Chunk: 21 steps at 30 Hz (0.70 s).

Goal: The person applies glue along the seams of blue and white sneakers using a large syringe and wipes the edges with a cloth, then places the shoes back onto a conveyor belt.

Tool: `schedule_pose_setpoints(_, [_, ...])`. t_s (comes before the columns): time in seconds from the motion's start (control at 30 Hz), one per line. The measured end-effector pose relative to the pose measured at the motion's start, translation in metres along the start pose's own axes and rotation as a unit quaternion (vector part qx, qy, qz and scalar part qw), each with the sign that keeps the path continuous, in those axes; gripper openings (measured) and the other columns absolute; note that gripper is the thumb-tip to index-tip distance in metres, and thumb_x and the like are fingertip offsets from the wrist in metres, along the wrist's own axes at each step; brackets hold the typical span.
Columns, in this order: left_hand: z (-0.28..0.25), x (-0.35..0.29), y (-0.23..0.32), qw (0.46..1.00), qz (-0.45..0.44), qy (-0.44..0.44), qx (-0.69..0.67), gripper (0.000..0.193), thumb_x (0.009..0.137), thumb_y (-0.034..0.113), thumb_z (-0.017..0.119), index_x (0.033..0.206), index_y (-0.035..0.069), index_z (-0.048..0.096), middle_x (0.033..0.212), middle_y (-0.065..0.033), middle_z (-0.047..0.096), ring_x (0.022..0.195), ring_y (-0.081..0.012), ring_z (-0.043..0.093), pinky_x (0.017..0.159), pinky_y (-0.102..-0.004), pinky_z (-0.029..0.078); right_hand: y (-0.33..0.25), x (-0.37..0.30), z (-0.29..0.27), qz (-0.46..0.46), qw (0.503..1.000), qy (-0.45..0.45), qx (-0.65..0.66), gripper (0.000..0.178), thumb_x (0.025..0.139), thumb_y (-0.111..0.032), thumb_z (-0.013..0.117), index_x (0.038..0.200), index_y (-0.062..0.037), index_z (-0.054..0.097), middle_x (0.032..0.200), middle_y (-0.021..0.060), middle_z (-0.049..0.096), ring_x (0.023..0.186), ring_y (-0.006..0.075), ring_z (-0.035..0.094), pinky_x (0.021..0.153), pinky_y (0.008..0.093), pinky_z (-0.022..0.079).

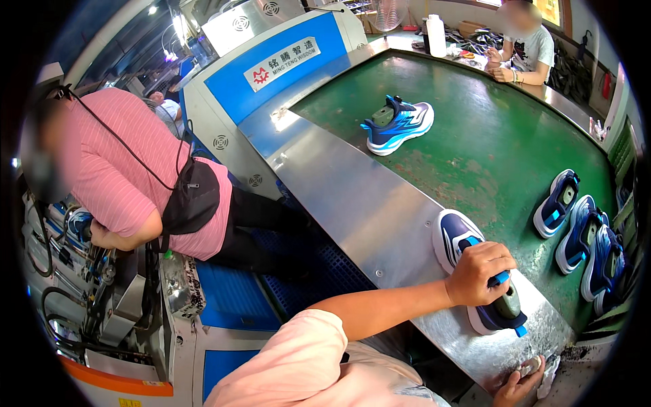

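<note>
The person here has a blue-and-white shoe [461,229] standing on the metal border [352,203] of the green desk [468,146], and to my eye handling it well is mostly a matter of steadiness: the left grip [483,275] should press down through the shoe rather than tug it sideways, since that bright metal looks slick and the near edge is close by. I would bear on the firm-looking grey block [508,305] in the opening and go easy on the blue tab [521,331] at the heel, which seems likely to bend. The whitish wad [529,367] in the right grip [521,388], cloth or paper, I cannot tell which, is best held clear of the shoe unless its outer side is clean. As for where things lie, the shoe sits right under the left grip, toe to the far left and heel to the near right; the fingers are clamped on its middle, by the opening. The right grip is nearer and to the right of the heel, its fingers together on the wad and apart from the shoe. Farther off, a lighter blue shoe [408,127] stands alone, and several dark blue shoes [578,232] crowd the right side.
</note>
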<state>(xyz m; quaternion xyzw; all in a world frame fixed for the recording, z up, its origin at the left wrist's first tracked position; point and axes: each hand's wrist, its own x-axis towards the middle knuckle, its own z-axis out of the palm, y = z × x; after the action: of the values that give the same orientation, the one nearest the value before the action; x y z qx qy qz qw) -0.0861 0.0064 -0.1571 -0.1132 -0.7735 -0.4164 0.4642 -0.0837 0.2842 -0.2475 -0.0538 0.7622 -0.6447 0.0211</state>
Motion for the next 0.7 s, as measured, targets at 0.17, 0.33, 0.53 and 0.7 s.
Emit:
schedule_pose_setpoints(0.17, [0.003,0.0,-0.011,0.999,0.031,-0.002,-0.031,0.016,0.058,0.003,0.058,0.074,0.003,0.054,0.074,-0.0098,0.054,0.066,-0.0277,0.054,0.059,-0.0343,0.044,0.005,-0.008,-0.001,-0.012,1.0,0.028,0.001,0.064,0.07,-0.034,0.063,0.12,-0.0055,0.033,0.083,0.0096,0.052,0.066,0.0155,0.05,0.059,0.026,0.041])
schedule_pose_setpoints(0.33, [-0.028,-0.005,-0.016,0.998,0.013,-0.052,0.021,0.022,0.059,0.005,0.061,0.079,0.002,0.055,0.08,-0.0113,0.054,0.073,-0.0282,0.054,0.064,-0.0346,0.044,-0.008,-0.037,0.013,-0.029,0.998,0.062,-0.009,0.064,0.069,-0.033,0.064,0.119,-0.0052,0.033,0.083,0.0104,0.053,0.066,0.0169,0.051,0.06,0.0276,0.042])
schedule_pose_setpoints(0.53, [-0.045,0.031,-0.029,0.977,0.026,-0.201,0.06,0.028,0.059,0.008,0.064,0.085,0.001,0.057,0.088,-0.0129,0.055,0.081,-0.0289,0.054,0.071,-0.0349,0.043,-0.046,-0.033,0.038,-0.061,0.989,0.015,-0.135,0.065,0.068,-0.031,0.065,0.118,-0.0047,0.034,0.082,0.0113,0.054,0.066,0.0184,0.052,0.061,0.0295,0.043])
schedule_pose_setpoints(0.7, [-0.075,0.062,-0.016,0.932,0.056,-0.336,0.126,0.034,0.059,0.01,0.067,0.09,0.0,0.058,0.095,-0.0143,0.055,0.088,-0.0295,0.054,0.077,-0.0352,0.043,-0.063,-0.03,0.044,-0.041,0.981,-0.059,-0.182,0.063,0.069,-0.034,0.066,0.117,-0.0074,0.034,0.08,0.0132,0.054,0.063,0.022,0.053,0.059,0.0319,0.042])
